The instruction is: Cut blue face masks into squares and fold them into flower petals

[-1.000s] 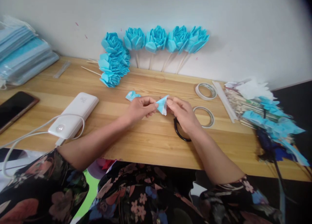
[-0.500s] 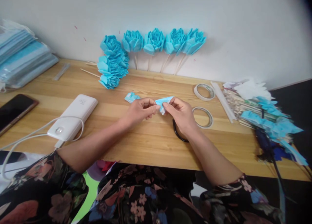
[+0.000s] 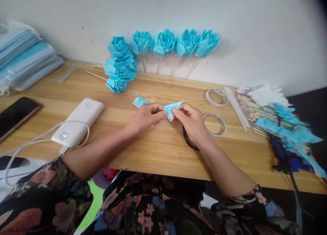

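Flowers (image 3: 164,43), blue and fully formed on sticks (image 3: 145,64), stand or lie beyond the folded blue piece (image 3: 170,106), which the left hand (image 3: 145,118) and right hand (image 3: 193,123) both pinch above the counter (image 3: 153,155), its shape apparently unfinished, while a small crinkled scrap (image 3: 139,101) lies unattached to its left.

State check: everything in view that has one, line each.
Left hand: pinching blue-white piece
Right hand: pinching the same piece
Blue-white piece: folded
Phone: lying flat, screen dark
Power bank: lying flat, cable plugged in
Four flowers: formed, stemmed, leaning on wall
Flower cluster: formed, bunched together
Tape rolls: both lying flat
Masks: stacked
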### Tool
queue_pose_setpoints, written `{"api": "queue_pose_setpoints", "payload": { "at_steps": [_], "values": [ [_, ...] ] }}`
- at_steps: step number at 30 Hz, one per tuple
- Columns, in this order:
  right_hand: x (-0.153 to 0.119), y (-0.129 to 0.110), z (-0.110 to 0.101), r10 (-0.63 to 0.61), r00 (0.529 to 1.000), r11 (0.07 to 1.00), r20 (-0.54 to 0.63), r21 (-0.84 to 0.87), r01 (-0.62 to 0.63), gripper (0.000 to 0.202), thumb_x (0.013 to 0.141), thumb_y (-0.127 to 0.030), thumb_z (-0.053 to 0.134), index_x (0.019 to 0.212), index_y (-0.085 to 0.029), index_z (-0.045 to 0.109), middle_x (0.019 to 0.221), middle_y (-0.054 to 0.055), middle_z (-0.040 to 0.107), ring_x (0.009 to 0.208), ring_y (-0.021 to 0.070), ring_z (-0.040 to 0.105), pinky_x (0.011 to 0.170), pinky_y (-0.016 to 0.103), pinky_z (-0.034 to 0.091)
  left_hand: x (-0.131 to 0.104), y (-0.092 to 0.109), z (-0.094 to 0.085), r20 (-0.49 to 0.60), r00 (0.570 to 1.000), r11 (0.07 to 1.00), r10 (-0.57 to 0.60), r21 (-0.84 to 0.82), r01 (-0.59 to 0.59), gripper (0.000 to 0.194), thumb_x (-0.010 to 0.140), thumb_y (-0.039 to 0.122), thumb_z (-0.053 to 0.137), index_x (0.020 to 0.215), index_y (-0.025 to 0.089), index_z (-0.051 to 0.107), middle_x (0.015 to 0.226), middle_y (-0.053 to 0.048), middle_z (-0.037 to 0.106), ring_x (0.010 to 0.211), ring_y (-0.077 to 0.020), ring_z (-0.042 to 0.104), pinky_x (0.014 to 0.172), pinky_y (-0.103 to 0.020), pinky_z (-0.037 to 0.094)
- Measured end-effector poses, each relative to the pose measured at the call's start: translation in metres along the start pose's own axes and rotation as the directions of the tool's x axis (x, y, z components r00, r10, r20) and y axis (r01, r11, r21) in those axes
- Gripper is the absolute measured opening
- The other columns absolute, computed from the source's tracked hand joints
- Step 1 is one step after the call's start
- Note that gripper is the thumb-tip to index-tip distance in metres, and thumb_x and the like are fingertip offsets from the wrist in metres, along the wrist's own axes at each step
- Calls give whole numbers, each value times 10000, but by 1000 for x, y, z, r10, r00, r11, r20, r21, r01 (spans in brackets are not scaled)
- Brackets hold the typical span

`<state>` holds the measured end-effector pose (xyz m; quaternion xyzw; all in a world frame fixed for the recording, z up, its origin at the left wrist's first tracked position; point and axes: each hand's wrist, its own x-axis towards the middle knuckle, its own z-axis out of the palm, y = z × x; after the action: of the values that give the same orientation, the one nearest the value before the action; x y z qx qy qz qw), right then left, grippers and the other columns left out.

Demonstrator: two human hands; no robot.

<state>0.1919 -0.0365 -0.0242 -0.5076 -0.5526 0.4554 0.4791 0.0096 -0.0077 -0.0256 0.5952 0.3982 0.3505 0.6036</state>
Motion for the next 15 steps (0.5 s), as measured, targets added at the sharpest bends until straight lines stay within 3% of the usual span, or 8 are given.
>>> {"api": "queue_pose_setpoints", "payload": {
  "at_steps": [15],
  "values": [
    [-1, -2, 1, -7, 1000, 998, 10, -57, 7, 273, 864, -389, 685, 683, -214, 577, 666, -16, 615, 644, 129, 533, 655, 291, 438, 0, 0, 0, 19, 999, 998, -34, 49, 33, 186, 803, 299, 658, 706, 164, 573, 566, 39, 535, 509, -63, 483, 504, -188, 391]
  ]
}}
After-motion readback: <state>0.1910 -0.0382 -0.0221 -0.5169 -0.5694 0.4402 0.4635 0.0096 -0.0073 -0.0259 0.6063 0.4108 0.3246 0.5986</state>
